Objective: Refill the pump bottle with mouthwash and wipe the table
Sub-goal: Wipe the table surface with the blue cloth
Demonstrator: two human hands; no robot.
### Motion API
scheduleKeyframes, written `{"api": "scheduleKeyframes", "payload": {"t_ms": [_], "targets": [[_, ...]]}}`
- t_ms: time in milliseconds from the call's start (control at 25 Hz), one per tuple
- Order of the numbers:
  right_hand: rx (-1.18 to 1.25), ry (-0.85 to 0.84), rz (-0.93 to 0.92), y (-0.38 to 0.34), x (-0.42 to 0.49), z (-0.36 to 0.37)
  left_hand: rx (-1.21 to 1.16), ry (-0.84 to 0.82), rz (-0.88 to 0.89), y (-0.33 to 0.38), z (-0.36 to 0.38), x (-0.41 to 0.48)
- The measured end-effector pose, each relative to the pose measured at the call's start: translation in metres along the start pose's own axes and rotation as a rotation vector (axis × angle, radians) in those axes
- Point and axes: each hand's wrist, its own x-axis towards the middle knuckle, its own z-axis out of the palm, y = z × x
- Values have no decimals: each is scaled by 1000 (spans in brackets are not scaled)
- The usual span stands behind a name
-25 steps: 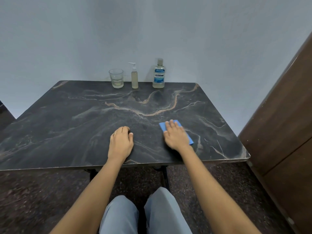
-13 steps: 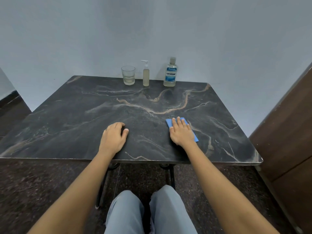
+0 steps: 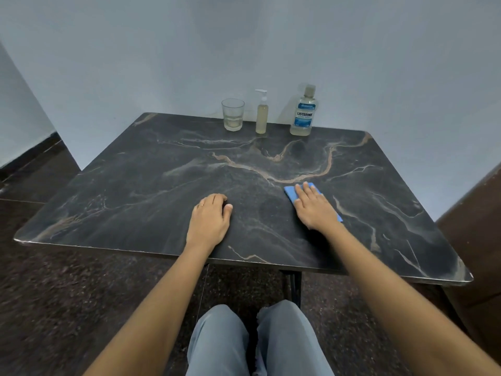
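Head cam, only one angle here. The right hand (image 3: 314, 207) lies flat with straight fingers pressing a blue cloth (image 3: 290, 191) onto the dark marble table (image 3: 135, 185), near the front right. The left hand (image 3: 210, 221) rests on the tabletop, fingers loosely curled, holding nothing. At the back edge stand a glass (image 3: 233, 114), the pump bottle (image 3: 261, 115) with its pump on and pale liquid inside, and a capped Listerine bottle (image 3: 304, 112). I'd guess the refill's done and the wiping is what's left.
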Motion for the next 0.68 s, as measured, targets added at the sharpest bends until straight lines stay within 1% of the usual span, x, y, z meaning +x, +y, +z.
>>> {"api": "scheduleKeyframes", "payload": {"t_ms": [80, 120, 240, 320, 400, 480, 560, 680], "targets": [[30, 38, 65, -39, 16, 6, 2, 11, 1, -2, 0, 2], [54, 31, 47, -60, 19, 10, 0, 11, 2, -2, 0, 2], [71, 4, -130, -112, 1, 24, -6, 41, -22, 0, -3, 1], [73, -12, -250, -121, -29, 29, -26, 78, -68, 0, -7, 1], [64, -9, -335, -103, -58, 31, -72, 87, -117, -6, -13, 2], [46, 8, -330, -67, -68, 25, -26, 55, -114, -23, -23, 7], [21, 48, -232, -28, -57, 15, 51, -1, -87, -52, -37, 15], [-21, 45, -50, 7, -14, -1, 39, -45, -69, -88, -55, 22]]}}
